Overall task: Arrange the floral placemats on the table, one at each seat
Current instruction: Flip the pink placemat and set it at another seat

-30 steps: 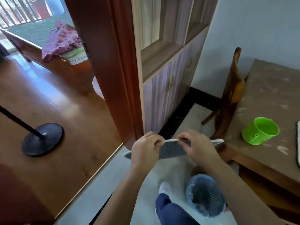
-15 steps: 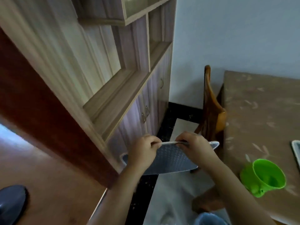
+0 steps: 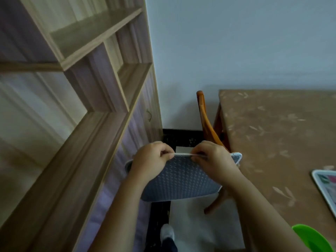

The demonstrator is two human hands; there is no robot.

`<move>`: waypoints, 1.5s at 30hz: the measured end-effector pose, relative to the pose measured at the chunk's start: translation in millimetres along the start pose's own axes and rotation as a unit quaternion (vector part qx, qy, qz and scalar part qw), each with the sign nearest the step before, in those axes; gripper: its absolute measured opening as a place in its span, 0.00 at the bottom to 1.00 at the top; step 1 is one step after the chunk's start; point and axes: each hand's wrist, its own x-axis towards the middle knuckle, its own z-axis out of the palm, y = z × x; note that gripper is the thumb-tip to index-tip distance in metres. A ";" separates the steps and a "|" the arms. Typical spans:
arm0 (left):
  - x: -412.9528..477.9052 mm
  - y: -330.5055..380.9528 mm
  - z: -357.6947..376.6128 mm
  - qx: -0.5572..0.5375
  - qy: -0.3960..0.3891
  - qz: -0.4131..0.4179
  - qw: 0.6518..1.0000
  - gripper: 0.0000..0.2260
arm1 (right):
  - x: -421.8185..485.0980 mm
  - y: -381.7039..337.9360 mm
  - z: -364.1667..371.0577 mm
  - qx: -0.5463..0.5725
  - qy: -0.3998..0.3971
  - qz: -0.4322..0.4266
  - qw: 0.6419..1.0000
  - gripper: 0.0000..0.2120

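Shelving: pale wooden shelf unit [image 3: 94, 73], left half of frame.
Left hand [image 3: 151, 158]: pinched on the top edge of the grey textured placemat stack [image 3: 181, 179], lower centre.
Right hand [image 3: 213, 160]: gripping the same edge.
Chair: orange wooden chair [image 3: 205, 119], behind the hands.
Table: brown leaf-patterned table [image 3: 276, 135], right, with a white-rimmed floral placemat [image 3: 325, 184] at its right edge.

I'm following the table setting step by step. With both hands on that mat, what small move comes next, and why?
Probably carry the placemat right, over the table by the chair. Left hand and right hand pinch its top edge off the table; that end looks bare.
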 end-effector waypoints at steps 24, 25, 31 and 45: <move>344.8 48.8 43.3 -0.026 -0.122 0.278 0.952 0.02 | 186.2 120.3 -69.4 -0.068 0.243 0.245 0.936 0.03; 356.3 53.3 48.4 -0.025 -0.129 0.285 0.949 0.02 | 190.9 128.6 -72.8 -0.072 0.246 0.253 0.933 0.03; 415.8 91.2 77.9 -0.013 -0.170 0.341 0.924 0.02 | 209.6 171.4 -97.7 -0.079 0.292 0.299 0.905 0.03; 467.9 193.7 133.2 -0.042 -0.251 0.480 0.839 0.02 | 187.8 202.6 -166.9 -0.122 0.374 0.393 0.831 0.02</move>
